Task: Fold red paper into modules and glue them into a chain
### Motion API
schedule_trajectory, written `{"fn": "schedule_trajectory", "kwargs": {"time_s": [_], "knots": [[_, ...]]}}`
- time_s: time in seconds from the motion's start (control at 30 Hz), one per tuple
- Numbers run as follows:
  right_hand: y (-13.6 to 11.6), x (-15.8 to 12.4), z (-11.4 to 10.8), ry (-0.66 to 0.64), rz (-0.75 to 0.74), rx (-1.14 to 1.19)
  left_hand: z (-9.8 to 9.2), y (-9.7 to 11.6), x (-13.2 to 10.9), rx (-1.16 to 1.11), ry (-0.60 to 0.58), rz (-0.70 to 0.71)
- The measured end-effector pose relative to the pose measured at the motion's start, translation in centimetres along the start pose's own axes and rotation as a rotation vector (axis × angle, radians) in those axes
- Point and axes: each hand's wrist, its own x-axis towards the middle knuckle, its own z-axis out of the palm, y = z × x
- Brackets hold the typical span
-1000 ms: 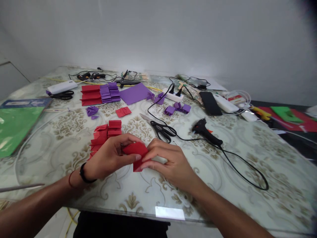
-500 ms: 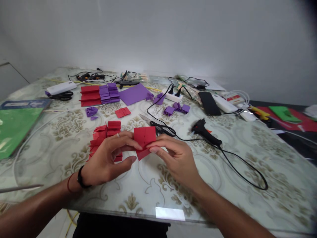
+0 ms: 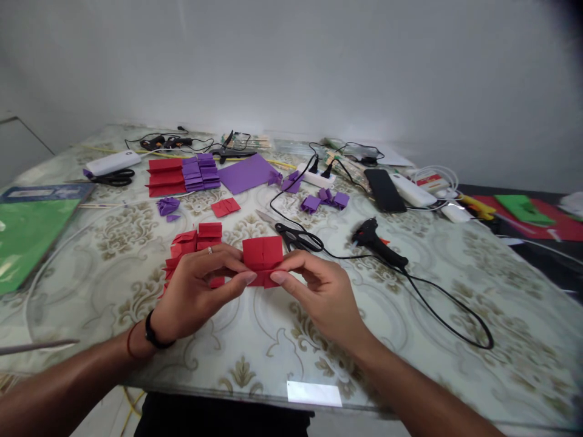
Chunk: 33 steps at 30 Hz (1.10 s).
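A small square of red paper [image 3: 263, 252], creased along its middle, is held up above the table between both hands. My left hand [image 3: 200, 285] pinches its left edge between thumb and fingers. At the right edge, the thumb and index finger of my right hand [image 3: 321, 288] are closed on the same paper. Behind my left hand lie several folded red paper pieces [image 3: 184, 243], partly hidden by it. Another creased red paper [image 3: 226, 207] rests flat farther back. Scissors with black handles [image 3: 298, 237] lie just beyond my right hand.
A black glue gun [image 3: 380, 243] and its looping cord lie to the right. Purple folded papers [image 3: 200, 172], a purple sheet [image 3: 248, 173], a white power strip [image 3: 317, 175] and a black phone [image 3: 385, 190] are farther back. A green pack [image 3: 39, 237] sits at the left.
My left thumb has closed onto the red paper, which was tilted and is now level, slightly lower and to the left. Both hands now pinch its opposite sides.
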Motion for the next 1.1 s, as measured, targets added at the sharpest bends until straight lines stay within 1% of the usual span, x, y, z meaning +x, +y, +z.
{"fn": "schedule_trajectory", "kwargs": {"time_s": [0.1, 0.2, 0.27, 0.3, 0.43, 0.5, 0.57, 0.63, 0.7, 0.87, 1.1], "knots": [[0.2, -0.2, 0.1, 0.009, 0.021, 0.006, 0.2, -0.2, -0.1, -0.082, -0.006, -0.078], [0.2, -0.1, 0.2, -0.008, 0.019, -0.029, 0.4, -0.5, -0.1, -0.265, 0.002, -0.189], [0.3, -0.1, 0.3, -0.021, 0.025, -0.052, 0.4, -0.7, 0.0, -0.374, -0.038, -0.261], [0.3, -0.1, 0.3, -0.024, 0.030, -0.055, 0.4, -0.8, 0.0, -0.390, -0.076, -0.292], [0.2, -0.2, 0.5, -0.024, 0.072, 0.002, 0.2, -1.3, 0.1, -0.250, -0.241, -0.353], [0.1, -0.2, 0.5, -0.033, 0.113, 0.039, 0.2, -1.4, 0.0, -0.196, -0.285, -0.354], [0.1, -0.1, 0.4, -0.058, 0.160, 0.052, 0.2, -1.5, 0.0, -0.153, -0.275, -0.341], [0.0, 0.0, 0.3, -0.092, 0.195, 0.028, 0.2, -1.4, 0.1, -0.112, -0.240, -0.325], [0.1, 0.1, 0.1, -0.113, 0.213, -0.007, 0.2, -1.2, 0.3, -0.076, -0.231, -0.326], [-0.1, 0.1, 0.0, -0.134, 0.235, -0.057, 0.1, -0.7, 0.3, -0.042, -0.235, -0.340], [-0.2, 0.1, 0.1, -0.141, 0.240, -0.097, 0.2, -1.0, 0.1, -0.052, -0.257, -0.379]]}}
